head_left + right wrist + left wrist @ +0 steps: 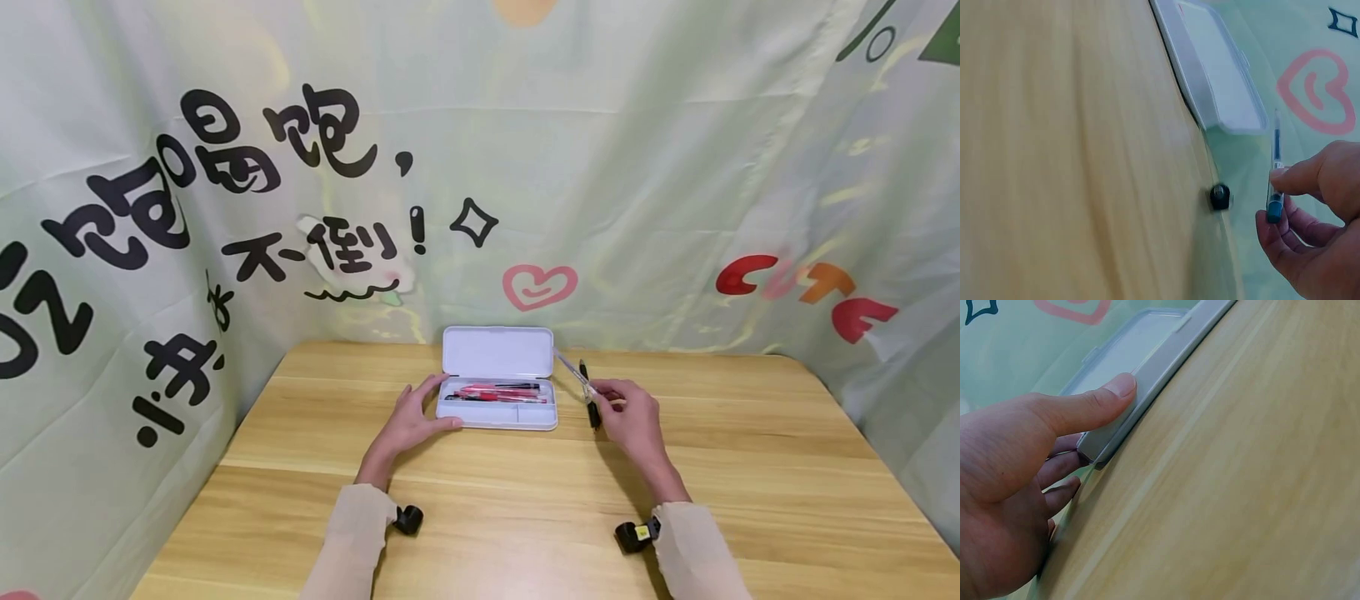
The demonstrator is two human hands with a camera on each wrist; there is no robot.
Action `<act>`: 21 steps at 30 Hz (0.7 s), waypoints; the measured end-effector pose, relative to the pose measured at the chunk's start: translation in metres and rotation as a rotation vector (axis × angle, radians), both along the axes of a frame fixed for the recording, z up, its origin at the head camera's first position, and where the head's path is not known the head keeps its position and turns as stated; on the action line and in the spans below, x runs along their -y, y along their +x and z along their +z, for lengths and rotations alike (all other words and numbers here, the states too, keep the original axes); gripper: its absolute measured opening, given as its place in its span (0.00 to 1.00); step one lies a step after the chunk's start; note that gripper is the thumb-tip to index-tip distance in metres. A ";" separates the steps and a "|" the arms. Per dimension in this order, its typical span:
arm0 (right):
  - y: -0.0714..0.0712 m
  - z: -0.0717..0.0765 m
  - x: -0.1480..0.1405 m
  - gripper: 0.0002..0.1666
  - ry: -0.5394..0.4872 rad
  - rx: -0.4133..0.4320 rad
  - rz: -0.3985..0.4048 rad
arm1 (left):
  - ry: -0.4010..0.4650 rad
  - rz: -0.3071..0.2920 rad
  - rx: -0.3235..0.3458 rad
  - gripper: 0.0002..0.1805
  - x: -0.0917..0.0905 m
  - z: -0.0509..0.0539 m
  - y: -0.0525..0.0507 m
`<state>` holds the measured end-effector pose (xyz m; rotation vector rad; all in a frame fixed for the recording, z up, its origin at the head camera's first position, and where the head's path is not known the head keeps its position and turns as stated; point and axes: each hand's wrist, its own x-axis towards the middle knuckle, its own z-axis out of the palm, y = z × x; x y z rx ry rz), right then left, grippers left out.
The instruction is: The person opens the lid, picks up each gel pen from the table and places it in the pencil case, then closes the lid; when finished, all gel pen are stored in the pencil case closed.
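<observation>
A white pencil case (480, 412) lies open on the table, its lid (498, 352) raised at the back. Several pens (495, 397), red and black, lie in its rear compartment. My left hand (410, 422) grips the case's left end, thumb on the front wall and other fingers around the side, as the left wrist view shows. Between thumb and fingers my right hand (632, 417) pinches a clear-barrelled pen (1277, 147) with a dark teal end, held to the right of the case. Below that pen, a black pen (593, 414) lies on the table.
The wooden table (480, 508) reaches back to a pale printed curtain (645, 183), which hangs behind it and along both sides. A front compartment with a small divider runs along the case. Dark wrist cameras (408, 520) sit at both cuffs.
</observation>
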<state>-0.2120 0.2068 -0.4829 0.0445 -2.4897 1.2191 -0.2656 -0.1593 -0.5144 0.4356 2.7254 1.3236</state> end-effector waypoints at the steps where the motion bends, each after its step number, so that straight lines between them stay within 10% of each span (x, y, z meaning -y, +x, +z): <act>1: 0.000 0.000 0.004 0.11 -0.006 -0.010 0.014 | -0.001 0.001 0.000 0.49 0.000 0.000 0.000; 21: -0.042 0.000 0.057 0.09 0.115 0.045 0.266 | -0.002 0.034 0.045 0.49 0.000 0.002 0.003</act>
